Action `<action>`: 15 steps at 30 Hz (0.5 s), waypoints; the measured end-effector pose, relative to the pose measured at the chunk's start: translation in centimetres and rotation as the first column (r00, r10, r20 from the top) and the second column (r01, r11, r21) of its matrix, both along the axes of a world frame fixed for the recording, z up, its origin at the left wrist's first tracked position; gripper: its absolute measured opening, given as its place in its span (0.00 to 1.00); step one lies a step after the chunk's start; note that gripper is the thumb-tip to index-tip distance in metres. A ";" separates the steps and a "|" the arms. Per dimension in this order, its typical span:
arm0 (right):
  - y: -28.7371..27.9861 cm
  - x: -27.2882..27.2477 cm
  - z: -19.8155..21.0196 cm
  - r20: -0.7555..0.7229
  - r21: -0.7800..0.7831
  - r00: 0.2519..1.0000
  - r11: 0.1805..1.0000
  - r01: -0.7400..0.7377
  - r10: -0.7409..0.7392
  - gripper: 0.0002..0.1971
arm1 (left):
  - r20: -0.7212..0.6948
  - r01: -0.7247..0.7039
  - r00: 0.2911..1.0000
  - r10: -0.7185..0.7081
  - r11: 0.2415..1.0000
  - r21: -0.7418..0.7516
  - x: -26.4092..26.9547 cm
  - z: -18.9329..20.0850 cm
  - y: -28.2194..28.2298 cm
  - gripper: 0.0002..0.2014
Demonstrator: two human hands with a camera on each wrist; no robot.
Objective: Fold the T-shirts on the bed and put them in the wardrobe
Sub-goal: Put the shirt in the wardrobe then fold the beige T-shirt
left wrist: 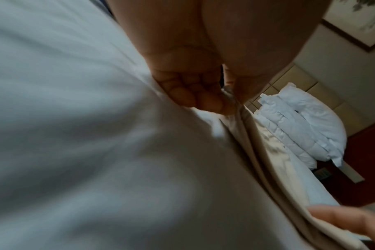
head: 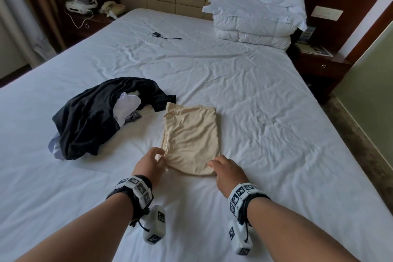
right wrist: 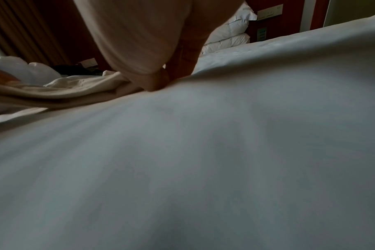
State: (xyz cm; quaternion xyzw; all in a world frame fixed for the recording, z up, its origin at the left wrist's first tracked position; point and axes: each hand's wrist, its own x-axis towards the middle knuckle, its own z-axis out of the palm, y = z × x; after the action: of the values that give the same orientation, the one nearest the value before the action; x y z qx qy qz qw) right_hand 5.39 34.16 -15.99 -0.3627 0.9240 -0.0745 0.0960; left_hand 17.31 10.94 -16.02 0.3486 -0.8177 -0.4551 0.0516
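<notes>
A beige T-shirt point(head: 191, 138) lies folded into a rectangle on the white bed point(head: 255, 102), just in front of me. My left hand point(head: 161, 156) pinches its near left corner; the left wrist view shows the curled fingers point(left wrist: 203, 99) and the thumb nipping the beige T-shirt's edge point(left wrist: 274, 160). My right hand point(head: 212, 165) holds the near right corner with the thumb on top. In the right wrist view its fingers point(right wrist: 182, 67) dig into the sheet at the beige T-shirt's edge point(right wrist: 64, 91). To the left lies a crumpled pile of black T-shirts point(head: 89, 121) with a white garment point(head: 125, 106) inside it.
A stack of white pillows and a folded duvet point(head: 255, 13) sits at the head of the bed on the right. A small black adapter with a cable point(head: 156, 34) lies mid-bed. Dark nightstands stand at both sides, the left one with a telephone point(head: 110, 7). No wardrobe is in view.
</notes>
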 end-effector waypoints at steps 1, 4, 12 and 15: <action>-0.1 -0.4 0.3 0.000 -0.005 1.000 1.000 0.000 0.000 0.25 | -0.056 -0.010 0.998 0.011 1.000 0.026 0.0 0.2 -0.2 0.01; -0.3 -1.8 1.6 0.003 -0.088 1.000 0.996 0.025 -0.025 0.20 | -0.152 -0.003 0.988 0.006 1.000 0.022 -0.2 1.0 -1.0 0.03; -1.4 -4.6 4.0 0.151 -0.282 0.967 0.928 0.242 -0.207 0.12 | 0.015 0.208 0.976 -0.218 0.903 -0.377 -3.0 2.7 -2.3 0.15; -2.4 -5.7 4.0 0.241 -0.364 0.937 0.872 0.327 -0.252 0.07 | -0.090 0.129 0.980 -0.177 0.911 -0.391 -4.6 2.9 -3.1 0.06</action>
State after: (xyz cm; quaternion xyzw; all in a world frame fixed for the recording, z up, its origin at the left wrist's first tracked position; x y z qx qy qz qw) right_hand -0.27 31.74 -12.03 -0.2229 0.9201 -0.3081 0.0934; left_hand 12.67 7.81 -13.15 0.2378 -0.9109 -0.3097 0.1334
